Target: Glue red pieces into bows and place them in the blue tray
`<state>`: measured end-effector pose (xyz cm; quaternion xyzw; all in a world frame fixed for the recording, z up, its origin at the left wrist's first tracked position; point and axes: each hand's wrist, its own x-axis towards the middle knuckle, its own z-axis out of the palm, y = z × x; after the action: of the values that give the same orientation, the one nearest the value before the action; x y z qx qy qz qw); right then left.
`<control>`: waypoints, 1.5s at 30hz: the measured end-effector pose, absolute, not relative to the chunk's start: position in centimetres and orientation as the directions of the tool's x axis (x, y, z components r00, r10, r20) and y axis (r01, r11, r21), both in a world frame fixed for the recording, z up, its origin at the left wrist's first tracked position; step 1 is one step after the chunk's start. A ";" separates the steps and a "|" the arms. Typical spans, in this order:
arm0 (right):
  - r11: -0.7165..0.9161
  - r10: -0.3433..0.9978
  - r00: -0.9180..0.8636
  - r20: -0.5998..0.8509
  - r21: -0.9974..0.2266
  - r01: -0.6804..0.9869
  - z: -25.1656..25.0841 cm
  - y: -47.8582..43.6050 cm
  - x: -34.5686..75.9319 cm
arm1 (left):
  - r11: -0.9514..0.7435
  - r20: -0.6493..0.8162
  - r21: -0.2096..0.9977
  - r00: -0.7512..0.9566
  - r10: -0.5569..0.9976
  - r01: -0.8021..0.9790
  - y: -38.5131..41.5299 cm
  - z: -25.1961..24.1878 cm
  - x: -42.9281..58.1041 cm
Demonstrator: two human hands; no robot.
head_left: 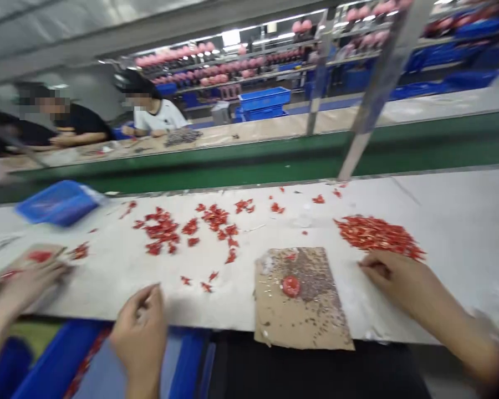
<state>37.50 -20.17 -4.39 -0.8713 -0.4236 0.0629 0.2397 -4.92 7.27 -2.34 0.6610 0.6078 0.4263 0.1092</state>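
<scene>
My left hand (139, 330) hovers at the near edge of the white worktable (461, 233), thumb and fingers pinched together; whatever is in them is hidden. My right hand (393, 277) rests on the table with its fingers curled under, touching the near edge of a dense pile of small red pieces (376, 234). Between my hands lies a brown cardboard sheet (301, 302), speckled with dark bits and carrying one round red piece (291, 286). More red pieces (178, 227) are scattered loosely across the middle of the table.
Another person's hand (29, 282) rests on a second cardboard at the left. A blue tray (56, 202) sits at the table's far left, and blue bins (58, 360) stand below the near edge. A green conveyor (253, 160) runs behind, with seated workers beyond it.
</scene>
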 end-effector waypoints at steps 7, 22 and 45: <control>-0.397 0.810 0.578 0.092 -0.639 0.658 -5.2 -19.9 37.1 | -0.581 0.362 0.275 0.477 0.801 0.766 15.4 -1.6 -1.3; -0.156 0.884 0.467 0.016 -0.932 0.327 0.7 -13.9 25.8 | -0.201 0.178 0.976 0.219 0.959 0.088 11.2 -0.8 0.4; 0.341 0.859 0.252 0.446 -0.865 0.369 0.7 -16.1 23.0 | 0.514 -0.383 0.848 0.520 0.764 -0.131 -6.3 -1.0 6.5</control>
<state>23.05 -16.08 0.73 -0.5344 -0.5745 0.2100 0.5833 6.51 -6.31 -1.01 0.3996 0.3958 0.2888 0.7748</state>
